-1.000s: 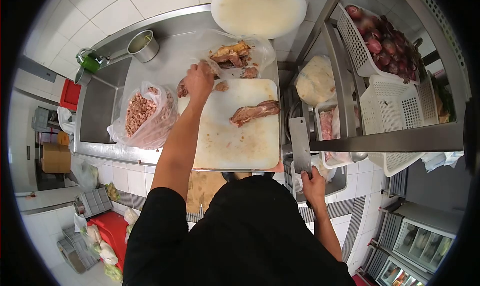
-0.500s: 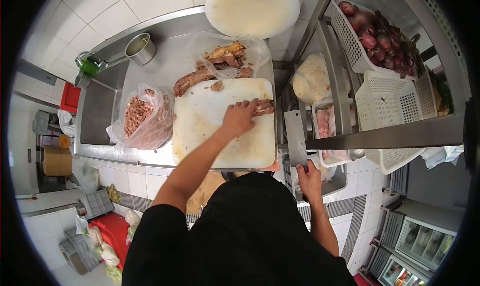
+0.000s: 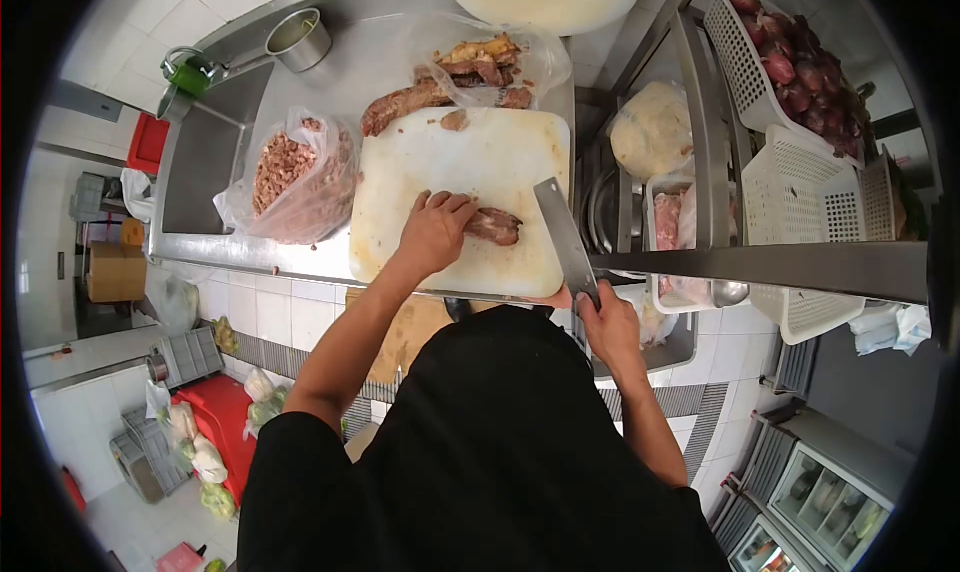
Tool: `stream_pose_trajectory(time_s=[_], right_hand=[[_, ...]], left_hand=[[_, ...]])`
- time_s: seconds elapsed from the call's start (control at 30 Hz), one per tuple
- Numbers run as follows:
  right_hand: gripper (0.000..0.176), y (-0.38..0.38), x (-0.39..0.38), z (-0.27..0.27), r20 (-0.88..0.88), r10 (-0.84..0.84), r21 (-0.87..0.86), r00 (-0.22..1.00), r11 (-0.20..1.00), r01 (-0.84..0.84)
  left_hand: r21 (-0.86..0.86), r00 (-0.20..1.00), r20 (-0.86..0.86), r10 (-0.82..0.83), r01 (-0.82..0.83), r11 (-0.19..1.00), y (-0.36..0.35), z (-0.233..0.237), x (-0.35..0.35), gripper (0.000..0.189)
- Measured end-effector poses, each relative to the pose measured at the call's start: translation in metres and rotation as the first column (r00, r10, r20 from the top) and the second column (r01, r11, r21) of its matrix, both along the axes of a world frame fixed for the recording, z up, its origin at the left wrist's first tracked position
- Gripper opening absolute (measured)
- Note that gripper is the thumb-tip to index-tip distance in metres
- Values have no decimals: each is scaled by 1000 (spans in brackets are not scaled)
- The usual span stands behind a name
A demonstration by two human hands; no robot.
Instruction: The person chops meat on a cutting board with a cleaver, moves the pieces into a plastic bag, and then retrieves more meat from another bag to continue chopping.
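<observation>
My left hand (image 3: pixel 437 234) is on the white cutting board (image 3: pixel 400 152), its fingers closed over the left end of a piece of meat (image 3: pixel 495 227). The other end of that dark strip sticks out to the right. In my right hand (image 3: pixel 608 324) is the handle of a cleaver (image 3: pixel 567 237), its broad blade slanting up over the board's right edge, apart from the meat. A small meat scrap (image 3: pixel 454 120) lies near the board's far edge. Behind it, longer strips of cooked meat (image 3: pixel 410 104) lie partly in a clear plastic bag (image 3: pixel 545 62).
Left of the board stands a plastic bag of chopped meat (image 3: pixel 285 172), beside the sink (image 3: pixel 205 187). A metal cup (image 3: pixel 298 40) is at the back. Rightward, a metal shelf rail (image 3: pixel 760 262) runs near my right hand, with baskets of red onions (image 3: pixel 800 72) above.
My left hand and the meat have moved left and nearer to me on the board. My right hand has brought the cleaver left, its blade now over the board's edge. The view has shifted.
</observation>
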State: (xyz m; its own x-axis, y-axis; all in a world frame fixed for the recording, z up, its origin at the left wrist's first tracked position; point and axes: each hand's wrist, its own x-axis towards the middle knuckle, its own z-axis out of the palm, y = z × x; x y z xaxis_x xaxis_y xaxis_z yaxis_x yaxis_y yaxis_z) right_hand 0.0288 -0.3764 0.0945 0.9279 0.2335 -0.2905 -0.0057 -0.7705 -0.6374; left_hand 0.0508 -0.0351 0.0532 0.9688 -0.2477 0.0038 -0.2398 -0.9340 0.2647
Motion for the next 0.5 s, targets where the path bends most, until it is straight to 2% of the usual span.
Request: stream_pose_trajectory(time_s=[0.07,0.1,0.17,0.27,0.33,0.4,0.5], right_hand=[[26,4,0,-6,89,72,-72,993,995,-66],[25,5,1,-7,87,126,-120,988,986,-115],[25,6,3,-9,96,161,-166,982,976,-144],[25,10,2,3,106,190,-198,976,966,-167],[25,11,-1,17,104,179,-191,978,969,-157],[24,14,-3,25,11,192,-190,981,964,-186],[22,16,-5,22,52,225,-152,973,965,-215]], left_hand=[[63,986,150,77,-87,994,-14,-8,-5,49],[57,986,148,77,-86,995,-21,-5,-7,49],[-81,994,109,26,-18,997,-32,3,-10,48],[-107,995,85,54,-45,993,-33,-15,-1,48],[-89,998,53,44,-39,995,-34,-11,6,48],[-67,999,22,38,-36,997,-33,-9,10,48],[-75,1000,16,25,-24,997,-32,-7,14,46]])
